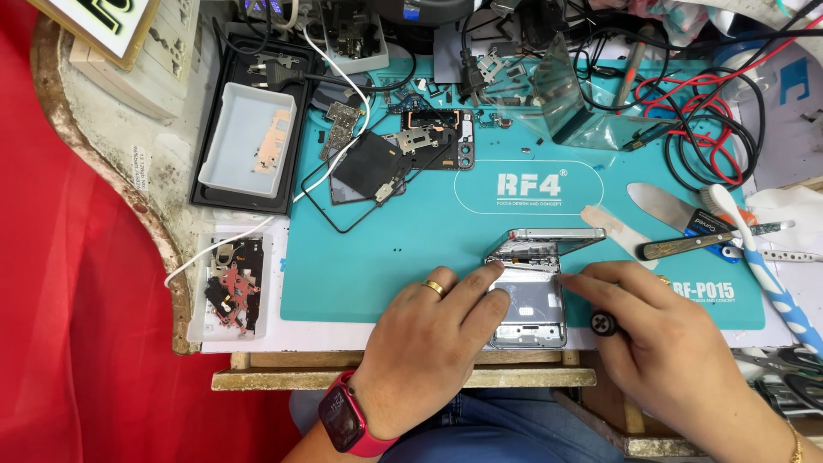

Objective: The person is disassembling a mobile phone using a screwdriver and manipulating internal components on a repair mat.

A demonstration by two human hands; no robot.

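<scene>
Here, folding phone (533,296) half open, hinge crosswise, left hand (429,343) steadying

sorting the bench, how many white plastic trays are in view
2: a white tray at upper left, sitting in a black tray, and a second white tray of small parts at the mat's lower left. Clutter at the top may hide others.

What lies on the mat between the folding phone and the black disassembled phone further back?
In the head view, only bare teal mat with a white printed oval separates the folding phone from the disassembled phone.
</scene>
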